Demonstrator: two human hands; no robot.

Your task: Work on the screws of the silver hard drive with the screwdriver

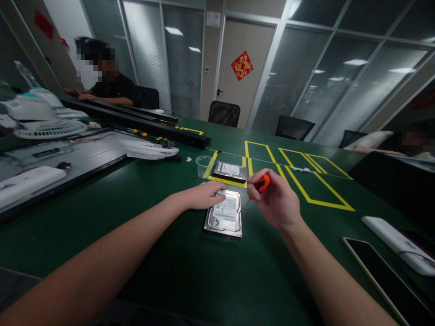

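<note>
In front of me a silver hard drive (224,216) lies label up on the green table. My left hand (204,195) holds its far left end, thumb on the top face and fingers along the far edge. An orange and black screwdriver (263,183) is gripped in my right hand (277,199), fingers closed round the handle. Its thin shaft slants down left to the drive's right edge; whether the tip touches I cannot tell. Just beyond lies a second hard drive (230,170) inside a yellow tape outline. Beside that one stands a clear plastic cup (204,166).
Yellow tape outlines (331,206) mark the table farther right. A phone-like slab (377,271) and a white device (397,242) lie at right. Fan parts (149,149), a large panel (91,151) and black bars (152,124) fill the left. A person (112,86) sits at far left.
</note>
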